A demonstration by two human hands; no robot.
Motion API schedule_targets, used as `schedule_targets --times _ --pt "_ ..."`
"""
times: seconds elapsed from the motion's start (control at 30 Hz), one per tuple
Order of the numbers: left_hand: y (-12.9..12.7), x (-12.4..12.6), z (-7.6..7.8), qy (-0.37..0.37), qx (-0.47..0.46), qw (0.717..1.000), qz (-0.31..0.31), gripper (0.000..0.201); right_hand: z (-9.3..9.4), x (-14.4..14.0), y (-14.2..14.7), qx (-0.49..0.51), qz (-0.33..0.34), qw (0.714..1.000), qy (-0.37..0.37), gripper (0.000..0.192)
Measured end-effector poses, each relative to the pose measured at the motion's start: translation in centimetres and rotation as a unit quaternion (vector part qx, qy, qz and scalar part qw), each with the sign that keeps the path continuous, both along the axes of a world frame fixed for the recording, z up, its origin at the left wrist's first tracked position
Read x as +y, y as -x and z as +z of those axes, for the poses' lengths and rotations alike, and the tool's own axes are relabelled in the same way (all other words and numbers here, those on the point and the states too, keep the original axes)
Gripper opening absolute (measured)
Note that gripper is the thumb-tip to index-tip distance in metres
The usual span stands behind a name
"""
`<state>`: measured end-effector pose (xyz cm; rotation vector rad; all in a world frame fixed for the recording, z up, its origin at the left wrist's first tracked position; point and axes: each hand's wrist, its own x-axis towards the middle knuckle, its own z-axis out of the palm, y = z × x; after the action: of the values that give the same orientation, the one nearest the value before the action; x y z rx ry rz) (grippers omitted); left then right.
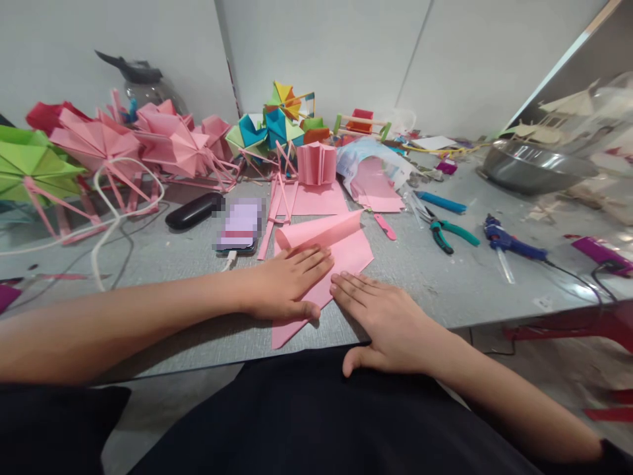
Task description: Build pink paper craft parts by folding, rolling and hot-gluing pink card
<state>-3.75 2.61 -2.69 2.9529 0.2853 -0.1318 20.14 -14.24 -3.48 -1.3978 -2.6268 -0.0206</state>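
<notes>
A pink sheet of paper (346,254) lies on the grey table in front of me, folded over along a slanting edge, with its far side curling up. My left hand (289,280) is flat on the paper, fingers stretched out. Beside it, my right hand (383,316) has its fingers extended, the fingertips touching the folded edge and the thumb apart near the table's front edge. Neither hand grasps anything. Just behind the sheet stand a pleated pink paper piece (316,163) and thin pink paper strips (277,204).
Pink and green folded paper models (99,142) crowd the back left. Nearer are a black case (194,211) and a charging phone (241,223). To the right lie a pink cutter (384,226), pliers (450,234), a blue glue gun (514,243) and a metal bowl (537,168).
</notes>
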Motion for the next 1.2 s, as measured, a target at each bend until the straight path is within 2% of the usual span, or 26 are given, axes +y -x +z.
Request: schedule_targets --times 0.3,0.47,0.53,0.63,0.73,0.8,0.83,0.93,1.03,1.1,1.2 --pt "-0.3 0.2 0.3 0.013 0.040 0.999 0.021 0.107 0.4 1.3 0.7 0.021 -0.008 0.999 0.039 0.129" --pt "-0.4 0.3 1.2 0.037 0.050 0.998 0.024 0.098 0.6 1.8 1.8 0.040 -0.035 0.997 0.059 0.131" --pt "-0.4 -0.3 2.0 0.033 0.011 0.998 0.051 0.085 0.7 2.0 2.0 0.047 -0.038 0.996 0.063 0.131" --pt "-0.3 -2.2 3.1 -0.010 -0.060 0.992 0.113 0.049 0.6 2.0 2.3 0.068 -0.041 0.995 0.066 0.129" --pt "-0.2 -4.2 3.7 -0.038 -0.046 0.994 0.096 0.028 0.6 2.1 2.4 0.112 -0.036 0.990 0.074 0.124" --pt "-0.2 -5.0 3.8 -0.043 -0.034 0.993 0.105 0.018 0.9 2.2 2.2 0.145 -0.024 0.985 0.086 0.115" --pt "-0.2 -5.2 3.8 -0.045 -0.028 0.992 0.111 0.020 1.2 2.2 2.0 0.157 -0.020 0.983 0.095 0.106" --pt "-0.4 -5.3 3.7 -0.058 -0.017 0.991 0.117 0.027 2.0 2.4 1.0 0.158 -0.021 0.980 0.122 0.067" --pt "-0.5 -5.1 3.6 -0.072 -0.005 0.991 0.113 0.025 2.5 3.0 -0.5 0.114 -0.051 0.985 0.115 0.033" --pt "-0.5 -5.0 3.5 -0.083 0.001 0.991 0.108 0.025 2.3 3.7 -1.3 0.072 -0.078 0.990 0.095 0.023" --pt "-0.4 -4.7 3.3 -0.096 -0.015 0.991 0.088 0.024 1.7 4.7 -1.9 0.034 -0.083 0.995 0.047 0.022"
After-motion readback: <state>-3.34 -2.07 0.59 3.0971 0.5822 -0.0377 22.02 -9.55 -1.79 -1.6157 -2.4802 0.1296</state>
